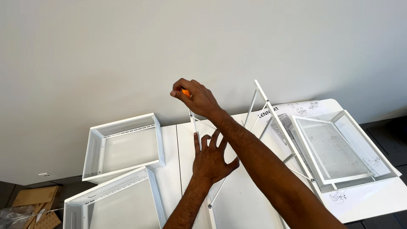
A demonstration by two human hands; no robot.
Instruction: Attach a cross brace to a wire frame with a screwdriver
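On the white table [254, 199], a white metal frame [271, 123] stands partly built, its thin bars leaning up toward the wall. The right hand [196, 98] is clenched around an orange-handled tool [185, 92] at the top of one upright bar. The left hand [212, 159] lies open, fingers spread, steadying that bar lower down. Three white mesh baskets, one at the right [339, 148] and two at the left [125, 146], [114, 203], lie loose and apart from the frame, so I judge fitting them is left. An instruction sheet [296, 109] lies under the right basket.
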